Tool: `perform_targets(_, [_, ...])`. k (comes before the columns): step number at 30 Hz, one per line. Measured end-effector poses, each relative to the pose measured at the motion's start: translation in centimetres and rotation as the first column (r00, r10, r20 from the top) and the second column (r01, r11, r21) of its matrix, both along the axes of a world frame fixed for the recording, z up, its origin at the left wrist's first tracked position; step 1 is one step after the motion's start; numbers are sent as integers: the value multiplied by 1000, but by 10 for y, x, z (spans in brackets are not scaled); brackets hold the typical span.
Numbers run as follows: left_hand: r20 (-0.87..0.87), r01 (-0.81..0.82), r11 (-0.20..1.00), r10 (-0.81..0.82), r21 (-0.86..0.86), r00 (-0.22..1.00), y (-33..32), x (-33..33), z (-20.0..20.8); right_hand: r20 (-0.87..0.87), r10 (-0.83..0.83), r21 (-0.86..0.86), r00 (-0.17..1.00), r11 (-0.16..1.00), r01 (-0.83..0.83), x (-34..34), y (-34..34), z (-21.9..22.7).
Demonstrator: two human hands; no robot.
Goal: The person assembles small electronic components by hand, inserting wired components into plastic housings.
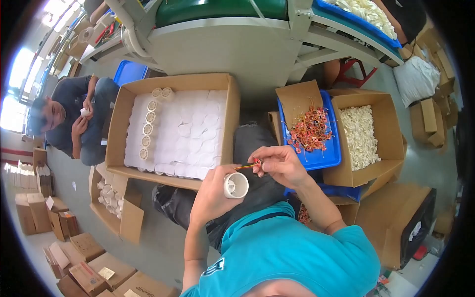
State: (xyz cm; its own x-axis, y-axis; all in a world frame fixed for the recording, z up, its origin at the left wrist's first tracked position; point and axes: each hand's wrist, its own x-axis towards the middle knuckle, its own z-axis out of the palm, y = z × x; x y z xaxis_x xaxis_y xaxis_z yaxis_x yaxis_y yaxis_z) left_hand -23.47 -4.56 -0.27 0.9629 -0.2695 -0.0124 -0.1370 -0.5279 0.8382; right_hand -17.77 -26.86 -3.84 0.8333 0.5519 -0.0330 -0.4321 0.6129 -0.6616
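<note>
My left hand (213, 192) is closed around a white round plastic cup (236, 186), its open end facing up and showing a small post inside. Between the fingertips of my right hand (283, 165) is a small red part with thin wires (257, 165). Its orange-yellow wires run across to the fingers of my left hand, just above the cup. Both hands are over my lap. On the left, close by, stands a cardboard box (233, 119) packed with white pieces, with several open-ended cups standing in a row on top.
A blue tray (330, 161) on the right holds a heap of red wired parts. Beside it, a carton (388, 131) contains cream-coloured pieces. A green-belted conveyor (220, 12) spans the far side. Another person (74, 111) sits at left holding a white piece. A smaller carton (132, 215) holds white cups.
</note>
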Motion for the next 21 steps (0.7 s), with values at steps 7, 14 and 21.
perform_targets(7, [-264,-28,998,11,-61,964,2,-4,16,540,-77,-605,838,656,451,0,10,1])
perform_targets(14, [222,-208,929,282,-306,933,10,16,-56,812,-261,-375,522,453,809,5,6,46])
perform_targets(21, [542,-345,938,310,-40,781,3,27,-50,942,-33,-286,335,449,847,-16,26,62])
